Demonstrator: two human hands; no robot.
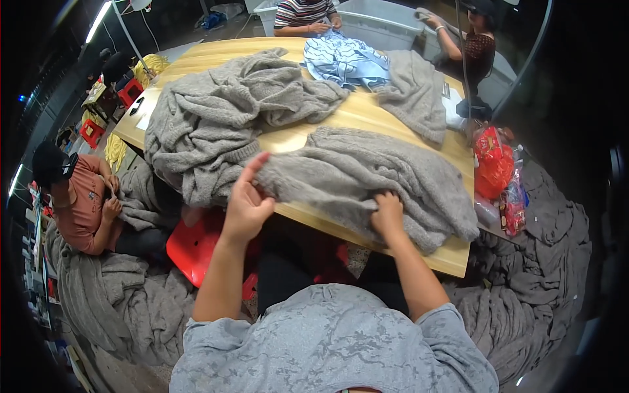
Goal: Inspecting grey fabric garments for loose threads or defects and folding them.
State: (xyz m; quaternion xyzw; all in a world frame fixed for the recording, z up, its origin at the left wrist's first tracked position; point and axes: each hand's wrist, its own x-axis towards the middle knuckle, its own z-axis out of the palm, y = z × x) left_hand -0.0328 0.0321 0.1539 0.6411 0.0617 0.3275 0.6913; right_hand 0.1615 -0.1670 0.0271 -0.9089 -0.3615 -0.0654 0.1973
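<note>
Grey knit garment (426, 173), grasped by right hand (388, 215); left hand (245, 206) at its end, hold impossible to tell; possible fault: skewed folds from one-sided pull.

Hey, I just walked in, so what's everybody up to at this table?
A person is handling a grey knit piece at the near edge of the table. The right hand has its fingers curled into the cloth; the left hand is at the blurred left end, its grip unclear. A grey knit heap lies beyond, to the left. Across the table, someone in a striped top handles light blue cloth.
</note>
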